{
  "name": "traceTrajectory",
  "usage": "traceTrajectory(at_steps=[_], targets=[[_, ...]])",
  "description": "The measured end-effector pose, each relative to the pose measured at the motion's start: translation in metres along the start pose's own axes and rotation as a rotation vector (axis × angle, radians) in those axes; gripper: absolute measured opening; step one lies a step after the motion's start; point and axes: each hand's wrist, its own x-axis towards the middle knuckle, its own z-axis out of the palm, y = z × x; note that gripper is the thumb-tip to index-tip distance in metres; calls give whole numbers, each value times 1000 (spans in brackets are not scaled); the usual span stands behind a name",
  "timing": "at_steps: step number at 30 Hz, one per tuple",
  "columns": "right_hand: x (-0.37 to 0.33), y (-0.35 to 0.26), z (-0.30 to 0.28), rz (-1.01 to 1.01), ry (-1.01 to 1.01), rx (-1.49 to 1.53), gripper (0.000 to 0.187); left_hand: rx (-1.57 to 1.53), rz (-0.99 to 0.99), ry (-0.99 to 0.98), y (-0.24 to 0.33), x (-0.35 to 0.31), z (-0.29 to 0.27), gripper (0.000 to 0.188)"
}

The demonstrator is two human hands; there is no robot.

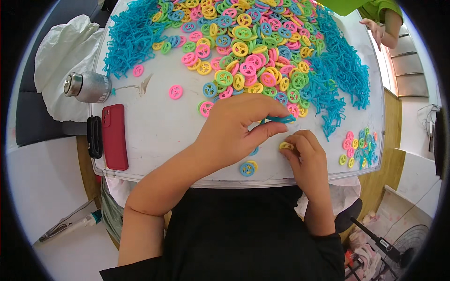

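Left hand [234, 129] pinching blue plastic strip [281, 119], right hand [304, 152] fingertips clamped on yellow ring [286, 146]; best aligning both squarely before pressing together.

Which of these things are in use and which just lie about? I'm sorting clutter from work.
In use: left hand pinching a blue plastic piece; right hand holding a yellow ring; pile of coloured rings; blue pieces.

Lying about: red phone; metal can; white bag.
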Motion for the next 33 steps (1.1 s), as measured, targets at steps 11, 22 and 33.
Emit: traceTrajectory(at_steps=[11, 22, 33], targets=[[26, -15, -5, 204, 73, 1302, 18, -91, -38, -46, 2, -5, 8, 23], [33, -23, 4, 384, 140, 1527, 9, 406, 375, 101, 0, -6, 13, 31], [21, -23, -4, 72, 200, 927, 37, 216, 13, 14, 10, -6, 5, 35]])
